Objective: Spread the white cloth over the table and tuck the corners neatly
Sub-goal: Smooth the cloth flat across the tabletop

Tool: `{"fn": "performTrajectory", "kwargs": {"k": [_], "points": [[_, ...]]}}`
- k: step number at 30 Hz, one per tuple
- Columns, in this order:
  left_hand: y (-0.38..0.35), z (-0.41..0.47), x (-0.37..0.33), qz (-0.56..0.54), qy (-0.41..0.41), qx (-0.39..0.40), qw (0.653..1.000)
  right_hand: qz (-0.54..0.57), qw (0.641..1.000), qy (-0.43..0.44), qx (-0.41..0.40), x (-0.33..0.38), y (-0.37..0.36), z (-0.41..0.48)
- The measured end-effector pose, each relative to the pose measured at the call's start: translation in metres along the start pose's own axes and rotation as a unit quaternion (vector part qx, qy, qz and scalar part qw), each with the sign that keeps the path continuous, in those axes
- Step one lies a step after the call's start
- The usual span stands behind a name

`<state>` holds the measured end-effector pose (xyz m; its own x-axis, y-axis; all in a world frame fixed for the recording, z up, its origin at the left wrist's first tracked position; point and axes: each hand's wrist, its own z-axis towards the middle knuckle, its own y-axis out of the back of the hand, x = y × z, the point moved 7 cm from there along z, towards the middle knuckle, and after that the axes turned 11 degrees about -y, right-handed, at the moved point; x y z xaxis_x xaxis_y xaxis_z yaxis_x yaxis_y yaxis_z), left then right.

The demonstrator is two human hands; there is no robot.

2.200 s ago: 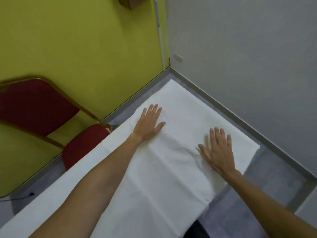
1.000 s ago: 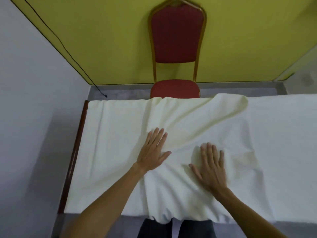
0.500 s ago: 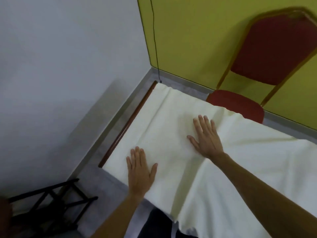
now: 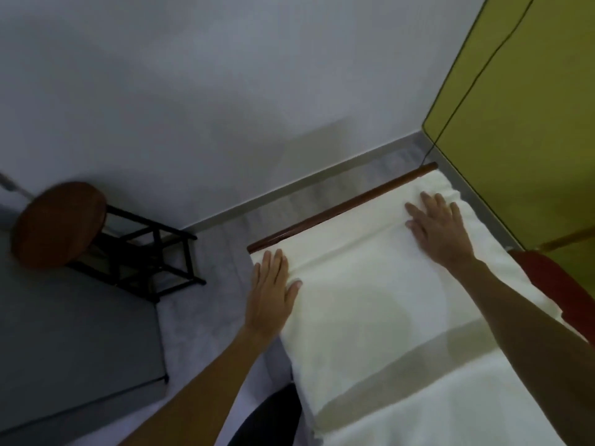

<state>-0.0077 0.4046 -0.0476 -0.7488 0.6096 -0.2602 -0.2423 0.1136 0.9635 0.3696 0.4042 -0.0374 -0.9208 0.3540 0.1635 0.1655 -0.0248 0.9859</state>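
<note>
The white cloth [image 4: 380, 304] lies over the table, and only the table's brown end edge [image 4: 341, 209] shows bare past the cloth. My left hand [image 4: 272, 292] presses flat on the cloth at the near corner of that end, fingers straight. My right hand [image 4: 439, 228] presses flat near the far corner, fingers spread. A shallow fold runs across the cloth between the two hands, and the cloth bunches a little at the far corner.
A round wooden stool [image 4: 58, 225] on a black frame stands on the floor to the left, above a grey mat [image 4: 74, 342]. A red chair seat [image 4: 560, 281] sits by the table's far side. Grey wall ahead, yellow wall [image 4: 528, 123] at right.
Both hands have slid along the cloth toward the table's left end, and my view turned left. My left hand now sits at the near corner, my right hand by the far one.
</note>
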Motion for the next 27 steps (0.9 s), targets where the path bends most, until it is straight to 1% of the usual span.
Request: {"fn": "performTrajectory", "kwargs": {"k": [2,6,10,12,15,19,24,26,27], "points": [[0.001,0.001,-0.005,-0.017,-0.002,-0.040,0.999,0.011,1.000,0.008,-0.015,-0.003,-0.004,0.008],[0.007,0.002,-0.023,-0.003,-0.030,-0.099,0.995,0.049,0.993,-0.028,-0.102,0.003,-0.005,-0.001],[0.038,0.006,-0.023,-0.015,-0.035,-0.168,0.985,0.105,0.980,-0.073,-0.154,0.010,0.027,-0.001],[0.054,0.018,-0.016,-0.016,-0.045,-0.176,0.983,0.117,0.972,-0.082,-0.184,0.014,0.049,0.009],[0.074,0.044,-0.006,-0.030,-0.052,-0.160,0.985,0.124,0.965,-0.068,-0.221,0.025,0.078,0.031],[0.108,0.077,0.007,0.010,-0.059,-0.194,0.979,0.125,0.952,-0.030,-0.279,0.037,0.106,0.055],[0.146,0.111,0.028,0.069,-0.062,-0.229,0.969,0.115,0.947,0.002,-0.299,0.062,0.136,0.085],[0.149,0.128,0.034,0.084,-0.074,-0.218,0.969,0.115,0.958,-0.011,-0.264,0.063,0.132,0.108],[0.145,0.135,0.039,0.095,-0.070,-0.202,0.972,0.116,0.967,-0.029,-0.226,0.062,0.124,0.120]]}}
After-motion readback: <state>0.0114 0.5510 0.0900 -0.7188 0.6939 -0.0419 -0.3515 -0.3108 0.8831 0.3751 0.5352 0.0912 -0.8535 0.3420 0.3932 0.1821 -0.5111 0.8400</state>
